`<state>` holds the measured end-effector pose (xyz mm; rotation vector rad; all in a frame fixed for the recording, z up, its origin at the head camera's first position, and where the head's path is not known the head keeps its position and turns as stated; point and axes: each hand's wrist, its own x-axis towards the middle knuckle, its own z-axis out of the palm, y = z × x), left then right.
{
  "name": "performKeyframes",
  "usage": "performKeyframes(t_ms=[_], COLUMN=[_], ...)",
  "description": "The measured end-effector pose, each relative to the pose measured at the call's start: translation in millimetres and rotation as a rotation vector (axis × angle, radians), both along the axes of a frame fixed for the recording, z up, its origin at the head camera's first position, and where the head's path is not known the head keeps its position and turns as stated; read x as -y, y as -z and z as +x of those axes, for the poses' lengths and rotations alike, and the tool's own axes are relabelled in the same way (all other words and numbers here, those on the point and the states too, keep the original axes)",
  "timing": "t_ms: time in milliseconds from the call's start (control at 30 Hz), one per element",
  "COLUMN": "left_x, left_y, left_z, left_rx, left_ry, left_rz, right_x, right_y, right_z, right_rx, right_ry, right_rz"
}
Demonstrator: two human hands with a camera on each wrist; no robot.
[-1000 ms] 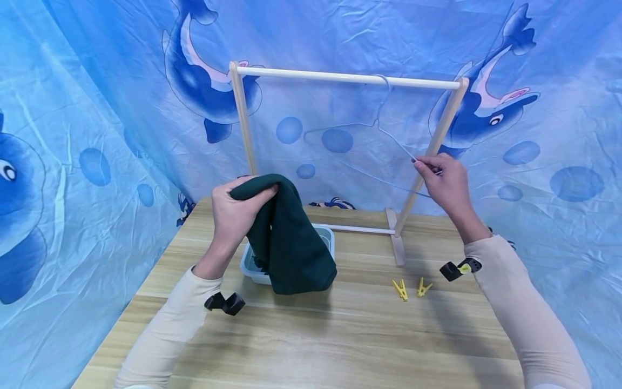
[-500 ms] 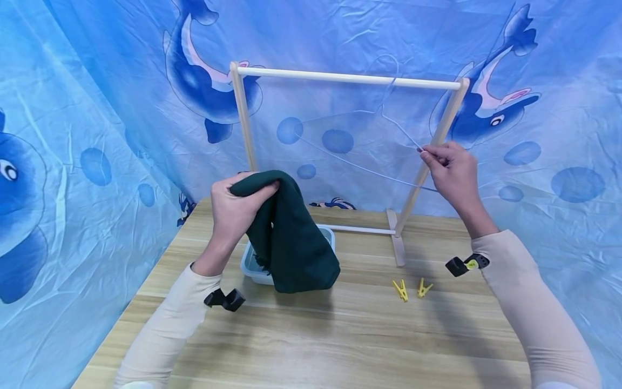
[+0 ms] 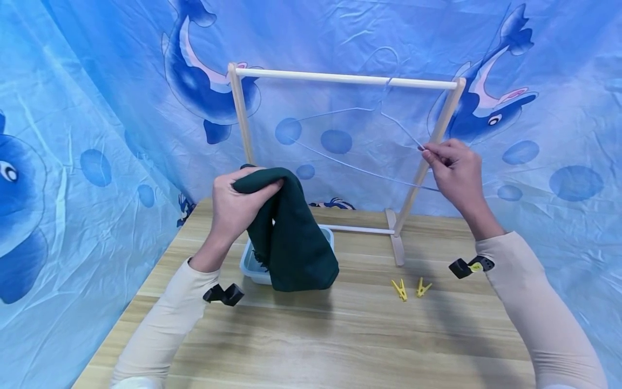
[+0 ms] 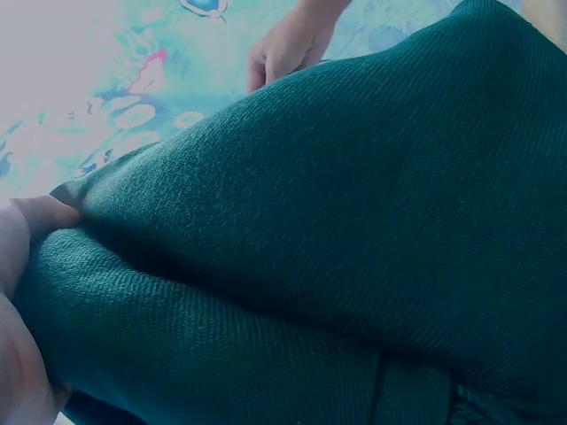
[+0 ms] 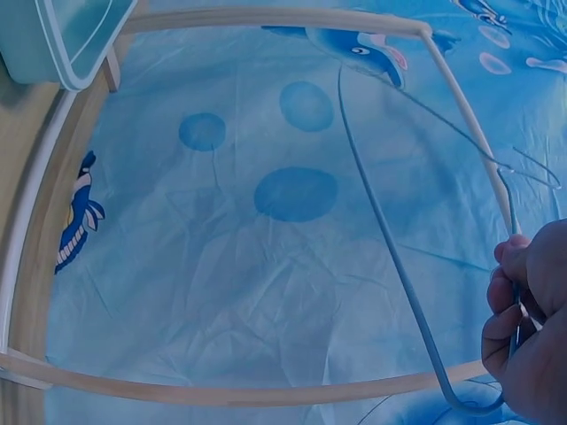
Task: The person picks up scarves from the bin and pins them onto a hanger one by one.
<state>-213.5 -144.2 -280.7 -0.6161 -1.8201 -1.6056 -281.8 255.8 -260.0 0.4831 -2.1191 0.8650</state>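
A dark green scarf [image 3: 303,246] with a fringed end hangs folded from my left hand [image 3: 233,202], which grips it near its top. It fills most of the left wrist view, where my thumb presses on the folded cloth [image 4: 292,195]. My right hand [image 3: 459,170] pinches a thin pale blue wire hanger [image 5: 384,226] by its right corner. In the head view the hanger's hook rises above the white rail [image 3: 311,76] of a small drying rack, and its neck crosses that rail. Whether hook and rail touch, I cannot tell. Scarf and hanger are apart.
A light blue basin [image 3: 250,273] stands on the wooden table [image 3: 359,335], partly hidden behind the scarf. Two yellow clothespins, one left [image 3: 400,290] and one right [image 3: 423,287], lie before the rack's right foot [image 3: 397,249]. A blue dolphin-print curtain [image 3: 87,216] surrounds the table.
My right hand has moved right and up with the hanger, whose hook has risen from the rail's height to above it. My left hand and the scarf have hardly moved.
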Motion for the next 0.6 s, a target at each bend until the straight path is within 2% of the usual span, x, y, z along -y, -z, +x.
performKeyframes(t_ms=[267, 600], left_x=[2.3, 3.3], left_y=[-0.9, 4.6], left_z=[6.4, 14.5], left_rx=[-0.006, -0.039], left_ry=[0.011, -0.005], left_rz=[-0.022, -0.053], right_x=[4.8, 10.8], right_y=[9.7, 39.0], right_z=[-0.9, -3.6], right_rx=[-0.098, -0.062], right_ry=[-0.098, -0.174], right_rz=[0.057, 0.044])
